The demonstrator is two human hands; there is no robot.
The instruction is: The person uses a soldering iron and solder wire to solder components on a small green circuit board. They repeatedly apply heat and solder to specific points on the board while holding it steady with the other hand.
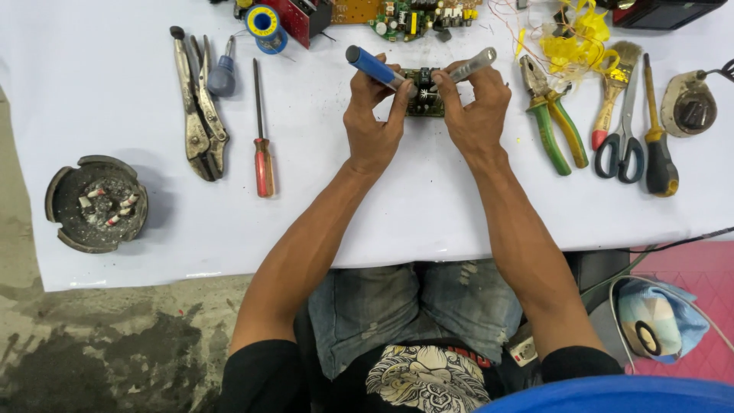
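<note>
I see the left hand (372, 122) clamped around a blue-handled tool (375, 67), and the right hand (475, 115) closed on a silver pen-shaped tool (472, 65). Both tips meet over the small green circuit board (425, 95) lying between the fingertips on the white table (115, 99). I judge this as soldering work, though the joint itself is hidden. Next calls for steady tips.

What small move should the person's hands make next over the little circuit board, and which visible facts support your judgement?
Probably ease both tool tips down onto the same spot. The left hand holds a blue-handled tool, the right hand a grey metal tool, and both tips converge over the small circuit board on the white table.
</note>
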